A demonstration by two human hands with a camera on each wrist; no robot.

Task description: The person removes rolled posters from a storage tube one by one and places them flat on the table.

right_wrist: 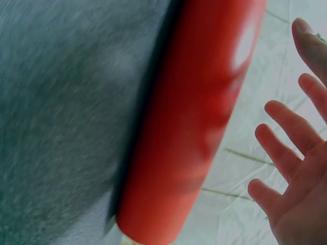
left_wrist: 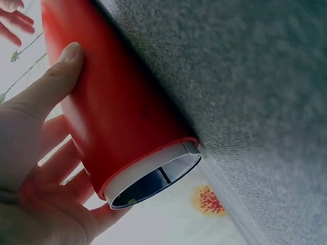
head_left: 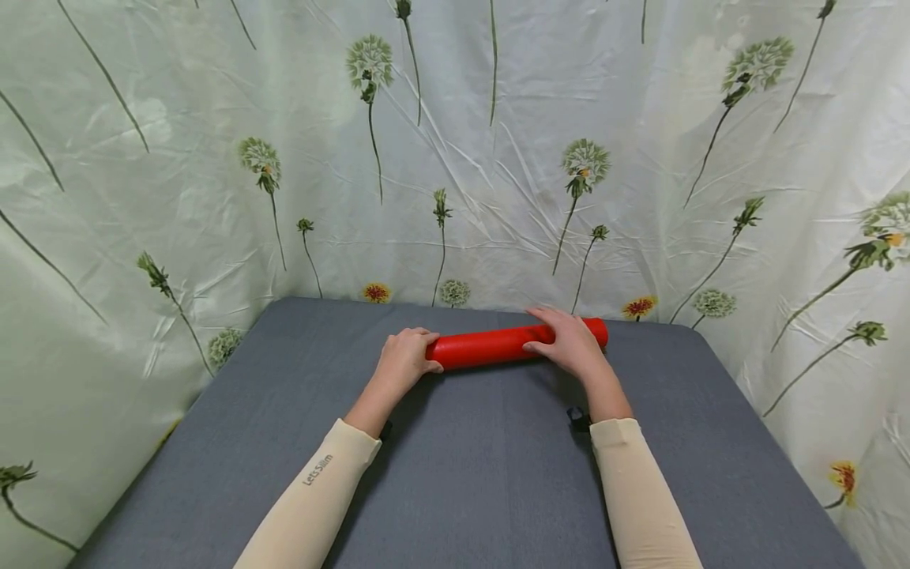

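Note:
A long red tube (head_left: 486, 348) lies crosswise near the back of the grey table. Its open end in the left wrist view shows a pale inner layer with a seam and a dark hollow; the red outside of the tube (left_wrist: 120, 109) looks smooth. My left hand (head_left: 405, 357) grips the tube near its left end, the thumb on the near side and the other fingers round the far side. Over the right part of the tube hovers my right hand (head_left: 572, 344), its fingers spread. In the right wrist view, a gap separates that hand (right_wrist: 301, 173) from the tube (right_wrist: 189, 117).
The grey tabletop (head_left: 455, 482) stretches towards me from the tube. Behind and beside it hangs a pale curtain (head_left: 490, 182) printed with dandelions and other flowers. A small black device (head_left: 579, 419) sits at my right wrist.

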